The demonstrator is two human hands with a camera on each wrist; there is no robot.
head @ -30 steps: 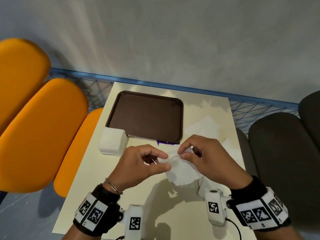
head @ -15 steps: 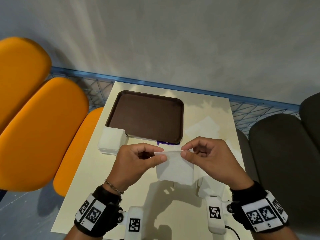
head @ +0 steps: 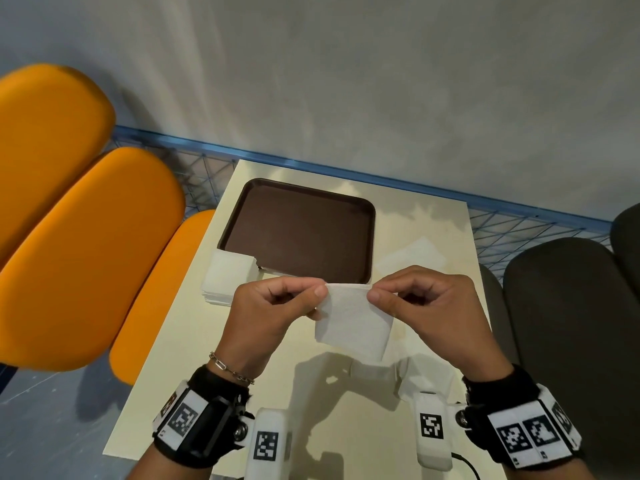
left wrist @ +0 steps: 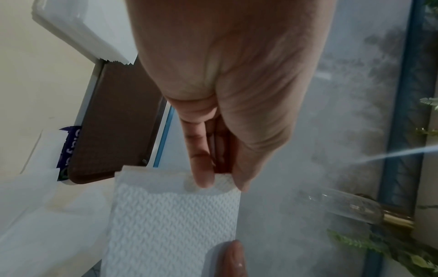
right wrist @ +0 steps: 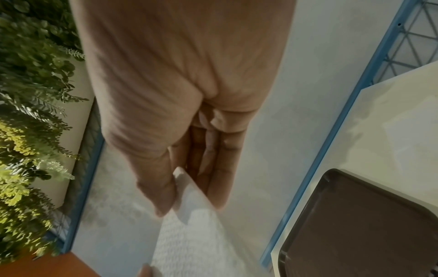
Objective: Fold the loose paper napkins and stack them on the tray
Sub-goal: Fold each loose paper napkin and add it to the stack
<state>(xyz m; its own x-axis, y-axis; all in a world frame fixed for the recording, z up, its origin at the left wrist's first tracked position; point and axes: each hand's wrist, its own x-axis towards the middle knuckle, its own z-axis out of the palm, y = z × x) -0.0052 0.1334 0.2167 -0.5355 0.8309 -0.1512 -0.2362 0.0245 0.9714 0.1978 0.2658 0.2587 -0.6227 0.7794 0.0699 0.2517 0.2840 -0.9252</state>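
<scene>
A white embossed paper napkin hangs in the air above the table, held by its top edge. My left hand pinches its top left corner and my right hand pinches its top right corner. The left wrist view shows the napkin gripped between thumb and fingers; the right wrist view shows the napkin edge-on in the pinch. The brown tray lies bare just beyond my hands. A stack of white napkins sits at the tray's near left corner. Loose napkins lie right of the tray.
The cream table is small, with orange seats to its left and dark seats to its right. A blue wire fence runs behind it. More loose napkins lie under my right wrist. Purple packaging pokes from under the tray.
Both hands have lifted the napkin off the table and drawn apart, stretching its top edge straight so it hangs flat.
</scene>
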